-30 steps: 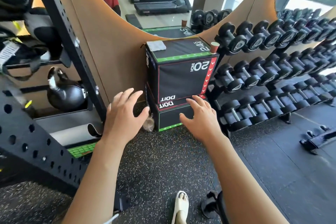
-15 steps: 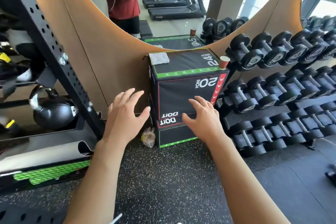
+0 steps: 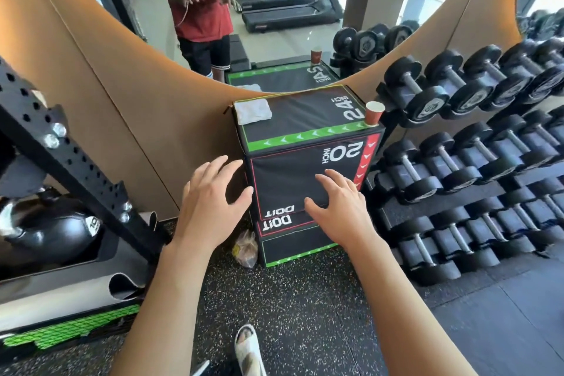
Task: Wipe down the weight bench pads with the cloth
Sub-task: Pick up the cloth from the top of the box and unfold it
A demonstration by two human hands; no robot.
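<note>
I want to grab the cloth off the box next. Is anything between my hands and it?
Nothing visible. The cloth lies alone at the top's back left corner of the plyo box; the paper cup stands at the right corner. Left hand and right hand hover open, empty.

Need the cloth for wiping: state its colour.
The cloth is whitish grey, clearest in the head view.

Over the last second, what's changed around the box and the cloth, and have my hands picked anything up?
You have stepped closer: the black box fills more of the view. Both hands, left and right, have stayed open and spread in front of it, holding nothing. The cloth still lies on the box's top back corner, and the paper cup still stands on the opposite corner.
</note>
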